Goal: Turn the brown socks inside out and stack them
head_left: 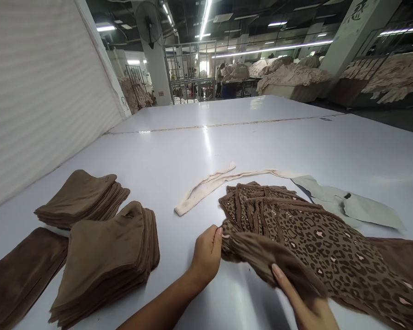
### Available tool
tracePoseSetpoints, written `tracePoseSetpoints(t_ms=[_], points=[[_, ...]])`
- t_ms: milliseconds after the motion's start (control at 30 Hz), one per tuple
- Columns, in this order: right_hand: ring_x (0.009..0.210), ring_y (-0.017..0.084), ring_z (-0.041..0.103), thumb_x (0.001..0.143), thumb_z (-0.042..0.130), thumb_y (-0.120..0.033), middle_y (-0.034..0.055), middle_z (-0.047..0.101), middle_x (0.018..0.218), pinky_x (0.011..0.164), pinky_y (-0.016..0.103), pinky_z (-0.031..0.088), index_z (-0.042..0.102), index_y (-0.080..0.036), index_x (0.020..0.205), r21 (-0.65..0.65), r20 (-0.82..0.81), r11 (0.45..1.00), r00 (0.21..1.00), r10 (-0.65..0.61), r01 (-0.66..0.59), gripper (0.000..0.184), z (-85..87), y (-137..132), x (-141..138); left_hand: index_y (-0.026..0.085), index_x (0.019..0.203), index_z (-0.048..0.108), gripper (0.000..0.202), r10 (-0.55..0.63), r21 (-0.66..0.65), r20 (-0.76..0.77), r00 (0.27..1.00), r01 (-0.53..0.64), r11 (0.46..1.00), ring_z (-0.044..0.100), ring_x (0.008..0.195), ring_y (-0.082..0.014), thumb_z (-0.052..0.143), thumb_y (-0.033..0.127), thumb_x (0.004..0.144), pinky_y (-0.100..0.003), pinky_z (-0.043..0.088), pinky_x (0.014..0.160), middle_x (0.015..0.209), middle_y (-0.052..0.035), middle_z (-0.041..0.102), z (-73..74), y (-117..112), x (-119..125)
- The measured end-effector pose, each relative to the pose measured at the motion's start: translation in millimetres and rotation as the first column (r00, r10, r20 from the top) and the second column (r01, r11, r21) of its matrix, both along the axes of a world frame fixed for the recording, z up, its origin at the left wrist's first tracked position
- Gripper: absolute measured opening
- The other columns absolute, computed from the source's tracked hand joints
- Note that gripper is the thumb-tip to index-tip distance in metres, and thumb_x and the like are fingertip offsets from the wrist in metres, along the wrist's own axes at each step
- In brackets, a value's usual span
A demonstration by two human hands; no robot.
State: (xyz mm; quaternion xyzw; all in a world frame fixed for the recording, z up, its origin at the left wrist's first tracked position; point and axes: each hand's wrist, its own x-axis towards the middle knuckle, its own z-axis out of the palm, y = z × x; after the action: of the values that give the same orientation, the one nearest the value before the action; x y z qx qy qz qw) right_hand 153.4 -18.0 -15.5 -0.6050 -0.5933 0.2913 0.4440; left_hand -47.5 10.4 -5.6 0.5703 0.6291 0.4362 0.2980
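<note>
Across the white worktop (227, 137) of a factory hall, leopard-print pieces (313, 229) lie fanned with stepped edges, probably so each lifts off singly. The left hand (206, 252) pinches the top piece (258, 254) by its corner and the right hand (308, 307) clamps its other end, thumb on top, both grips tight on cloth. Brown stacks (103, 256) sit well left, a cream strip (209, 185) and pale scraps (361, 208) behind; nothing blocks the hands.

TEXT | right pillar (351, 41): large dark Chinese character (359, 9), cut off by the frame's top edge, unreadable | fan pillar (156, 64): small red sign (161, 94), too small to read
</note>
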Motion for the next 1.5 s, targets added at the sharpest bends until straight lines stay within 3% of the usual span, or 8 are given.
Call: tracePoseSetpoints(t_ms=[100, 200, 333, 467, 633, 967, 1267, 1500], points=[[0.108, 0.032, 0.052, 0.079, 0.058, -0.047, 0.0138, 0.052, 0.119, 0.082, 0.040, 0.046, 0.048, -0.019, 0.124, 0.244, 0.150, 0.967, 0.982, -0.112, 0.073, 0.055, 23.7, 14.1, -3.7, 0.020, 0.063, 0.032, 0.029, 0.052, 0.113, -0.258, 0.965, -0.024, 0.993, 0.038, 0.056, -0.0125, 0.030, 0.027, 0.091, -0.025, 0.030, 0.054, 0.059, 0.0015, 0.043, 8.7, 0.4, -4.4], [0.107, 0.031, 0.052, 0.079, 0.059, -0.043, 0.0129, 0.054, 0.117, 0.091, 0.046, 0.038, 0.048, -0.021, 0.121, 0.433, 0.407, 0.874, 0.913, 0.029, -0.221, 0.049, 30.8, 16.8, -18.6, 0.020, 0.061, 0.033, 0.031, -0.028, 0.122, -0.262, 0.965, 0.062, 0.991, 0.039, 0.053, -0.0117, 0.032, 0.027, 0.091, -0.024, 0.031, 0.053, 0.058, 0.0020, 0.043, 16.4, -1.5, -2.5], [0.079, 0.022, 0.060, 0.084, 0.058, -0.036, 0.0038, 0.065, 0.088, 0.076, 0.038, 0.044, 0.056, -0.023, 0.101, 0.309, 0.481, 0.870, 0.852, 0.206, -0.385, 0.022, 17.4, 17.5, -36.9, 0.019, 0.065, 0.039, 0.033, -0.186, -0.026, -0.076, 0.980, 0.184, 0.983, 0.043, 0.050, -0.0106, 0.032, 0.034, 0.094, -0.021, 0.034, 0.050, 0.055, 0.0035, 0.045, 21.3, -7.7, -0.9], [0.066, 0.018, 0.057, 0.093, 0.042, -0.026, 0.0018, 0.060, 0.072, 0.061, 0.031, 0.043, 0.057, -0.021, 0.084, 0.288, 0.391, 0.917, 0.908, 0.151, -0.276, 0.018, 11.3, 17.6, -40.1, 0.018, 0.076, 0.046, 0.017, -0.032, 0.237, -0.278, 0.960, 0.101, 0.966, 0.047, 0.063, -0.0137, 0.044, 0.030, 0.089, -0.024, 0.038, 0.057, 0.068, 0.0005, 0.049, 25.2, -18.2, -1.3], [0.069, 0.017, 0.056, 0.093, 0.039, -0.021, 0.0026, 0.058, 0.073, 0.064, 0.029, 0.044, 0.055, -0.020, 0.084, 0.342, 0.294, 0.907, 0.944, 0.147, -0.248, 0.018, 19.1, 10.4, -37.5, 0.018, 0.081, 0.048, 0.012, -0.267, 0.154, -0.387, 0.882, 0.347, 0.925, 0.048, 0.070, -0.0157, 0.040, 0.021, 0.089, -0.028, 0.040, 0.063, 0.077, -0.0024, 0.052, 30.1, -25.0, 6.1], [0.062, 0.014, 0.052, 0.092, 0.042, -0.023, -0.0007, 0.052, 0.066, 0.057, 0.024, 0.041, 0.054, -0.022, 0.072, 0.255, -0.068, 0.913, 0.937, 0.344, -0.317, 0.024, 15.8, 1.7, -32.8, 0.018, 0.067, 0.047, 0.010, -0.449, -0.005, -0.071, 0.891, 0.449, 0.893, 0.047, 0.071, -0.0139, 0.051, 0.009, 0.069, -0.026, 0.041, 0.066, 0.073, -0.0002, 0.051, 29.8, -14.6, 4.5], [0.067, 0.016, 0.056, 0.085, 0.052, -0.014, 0.0016, 0.063, 0.076, 0.065, 0.028, 0.041, 0.064, -0.023, 0.088, 0.488, 0.211, 0.841, 0.966, 0.148, -0.236, 0.015, 20.6, 8.7, -12.5, 0.016, 0.062, 0.050, 0.012, -0.402, -0.023, 0.299, 0.866, 0.427, 0.904, 0.050, 0.072, -0.0141, 0.053, 0.018, 0.073, -0.029, 0.044, 0.070, 0.076, -0.0027, 0.051, 19.1, -11.1, -2.0], [0.072, 0.019, 0.061, 0.087, 0.051, -0.039, 0.0034, 0.066, 0.077, 0.069, 0.028, 0.045, 0.066, -0.020, 0.080, 0.115, -0.084, 0.979, 0.984, -0.159, 0.168, 0.025, 16.4, 9.3, -5.4, 0.015, 0.060, 0.051, 0.011, -0.379, -0.049, 0.395, 0.837, 0.431, 0.901, 0.050, 0.074, -0.0148, 0.055, 0.018, 0.070, -0.030, 0.041, 0.072, 0.076, -0.0038, 0.054, 17.0, -11.6, -0.9]])
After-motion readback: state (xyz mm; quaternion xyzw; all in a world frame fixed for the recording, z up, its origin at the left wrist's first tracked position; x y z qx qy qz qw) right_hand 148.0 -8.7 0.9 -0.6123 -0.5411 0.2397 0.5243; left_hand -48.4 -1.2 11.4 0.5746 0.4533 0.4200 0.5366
